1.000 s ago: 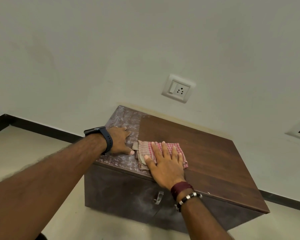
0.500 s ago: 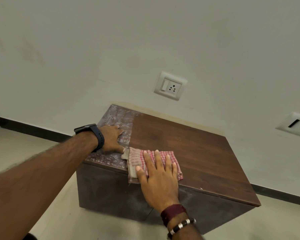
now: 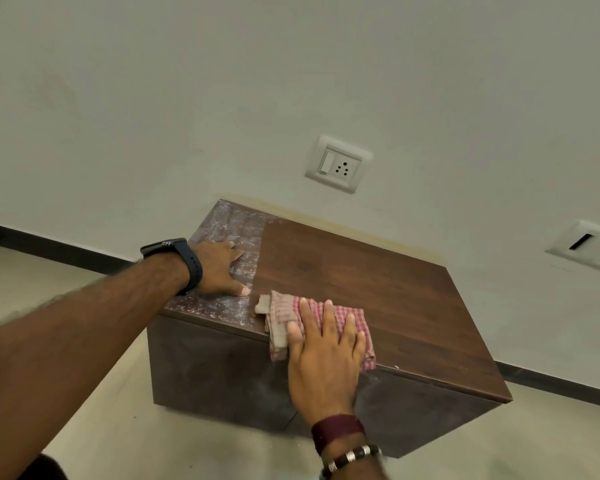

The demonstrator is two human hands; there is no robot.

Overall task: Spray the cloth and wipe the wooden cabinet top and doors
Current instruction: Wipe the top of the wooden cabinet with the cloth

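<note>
I see my right hand (image 3: 326, 355) pressing flat, fingers straight, on the checked cloth (image 3: 329, 317) at the cabinet top (image 3: 378, 292)'s near edge, lower centre; my left hand (image 3: 219, 268) rests flat on the dusty strip (image 3: 229, 223).

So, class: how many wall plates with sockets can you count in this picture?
2. One socket plate sits on the wall above the cabinet, complete with a switch. A second plate is at the right edge, cut off by the frame. Others may lie out of view.

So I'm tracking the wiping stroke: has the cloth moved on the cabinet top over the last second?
Yes. The cloth under the right hand has slid toward the cabinet top's front edge, now overhanging it; earlier it lay fully on top.
</note>
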